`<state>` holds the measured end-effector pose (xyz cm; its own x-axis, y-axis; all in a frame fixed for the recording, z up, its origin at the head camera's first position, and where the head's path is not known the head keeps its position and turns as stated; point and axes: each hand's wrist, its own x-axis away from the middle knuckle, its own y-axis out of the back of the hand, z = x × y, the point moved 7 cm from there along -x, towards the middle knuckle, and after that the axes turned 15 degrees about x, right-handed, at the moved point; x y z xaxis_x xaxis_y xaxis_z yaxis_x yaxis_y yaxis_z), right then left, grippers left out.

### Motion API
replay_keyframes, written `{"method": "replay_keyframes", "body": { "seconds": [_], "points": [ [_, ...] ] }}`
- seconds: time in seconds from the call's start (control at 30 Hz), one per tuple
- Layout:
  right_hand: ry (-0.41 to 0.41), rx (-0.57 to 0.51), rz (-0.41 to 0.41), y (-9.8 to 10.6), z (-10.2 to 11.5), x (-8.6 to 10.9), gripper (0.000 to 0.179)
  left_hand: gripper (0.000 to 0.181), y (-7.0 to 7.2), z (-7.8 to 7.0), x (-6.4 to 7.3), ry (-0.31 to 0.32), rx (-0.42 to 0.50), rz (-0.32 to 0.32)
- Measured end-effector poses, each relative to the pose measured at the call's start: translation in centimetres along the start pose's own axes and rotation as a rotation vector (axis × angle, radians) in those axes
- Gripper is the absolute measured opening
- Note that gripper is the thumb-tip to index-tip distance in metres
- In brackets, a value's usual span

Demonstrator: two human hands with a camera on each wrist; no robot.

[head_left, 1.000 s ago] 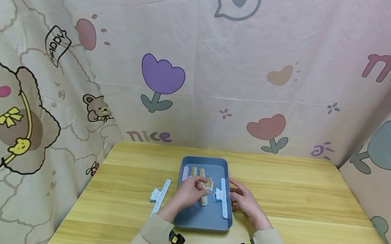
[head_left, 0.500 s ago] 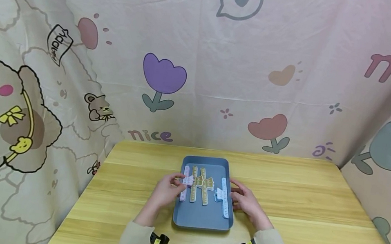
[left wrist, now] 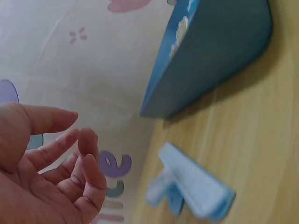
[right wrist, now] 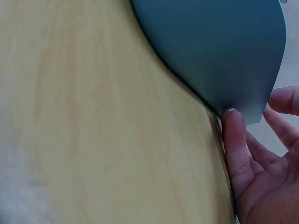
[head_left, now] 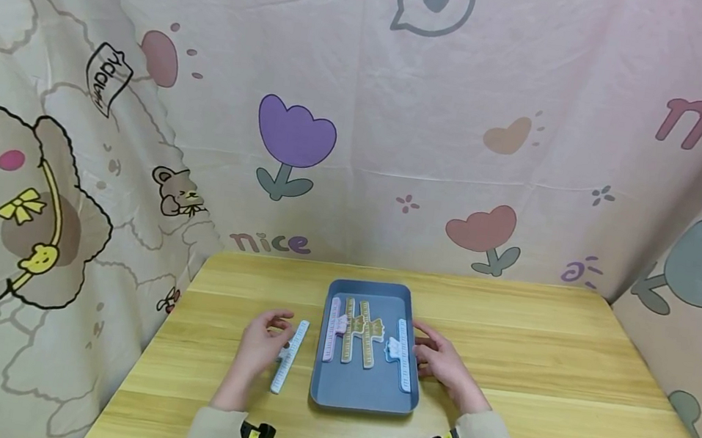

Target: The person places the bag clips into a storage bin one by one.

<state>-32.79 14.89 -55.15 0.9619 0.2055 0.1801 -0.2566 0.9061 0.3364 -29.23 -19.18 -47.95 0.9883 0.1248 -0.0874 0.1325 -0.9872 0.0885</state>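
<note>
My left hand (head_left: 264, 341) hovers at the left of the tray, fingers loosely curled and holding nothing. Just under its fingertips a light blue ruler clip (head_left: 290, 359) lies on the table; its handle is partly hidden by the hand. In the left wrist view that blue clip (left wrist: 194, 182) sits apart from the fingers. My right hand (head_left: 439, 360) touches the right wall of the blue-grey tray (head_left: 361, 398), its thumb (right wrist: 235, 133) against the outside. Inside the tray lie a pink-purple clip (head_left: 332, 331), two brown-gold clips (head_left: 348, 330) and another light blue clip (head_left: 402, 359).
The tray stands on a wooden table (head_left: 525, 360), toward its far edge. A printed cloth (head_left: 366, 103) hangs behind the table and along both sides. Each wrist carries a small black camera (head_left: 258, 435) near the sleeve cuff.
My left hand has moved left from over the brown-gold clips, past the pink-purple clip, out of the tray to the blue clip on the table. The right hand stays at the tray wall.
</note>
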Motion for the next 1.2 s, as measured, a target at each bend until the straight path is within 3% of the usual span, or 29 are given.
{"method": "replay_keyframes", "body": {
  "seconds": [0.2, 0.37, 0.67, 1.2],
  "points": [
    [0.003, 0.005, -0.008, -0.1, 0.1, 0.0, 0.058, 0.039, 2.4, 1.2, -0.4, 0.02, -0.019, -0.083],
    [0.003, 0.004, -0.01, -0.1, 0.1, -0.1, 0.057, 0.042, 3.2, 2.3, -0.6, 0.084, -0.042, -0.112],
    [0.0, 0.001, -0.003, 0.0, 0.2, 0.0, 0.057, 0.043, 3.3, 3.7, -0.2, 0.131, -0.147, -0.054],
    [-0.001, -0.008, -0.01, 0.0, 0.3, 0.1, 0.057, 0.039, 2.5, 5.1, -0.1, 0.175, -0.057, 0.003]
  ]
}}
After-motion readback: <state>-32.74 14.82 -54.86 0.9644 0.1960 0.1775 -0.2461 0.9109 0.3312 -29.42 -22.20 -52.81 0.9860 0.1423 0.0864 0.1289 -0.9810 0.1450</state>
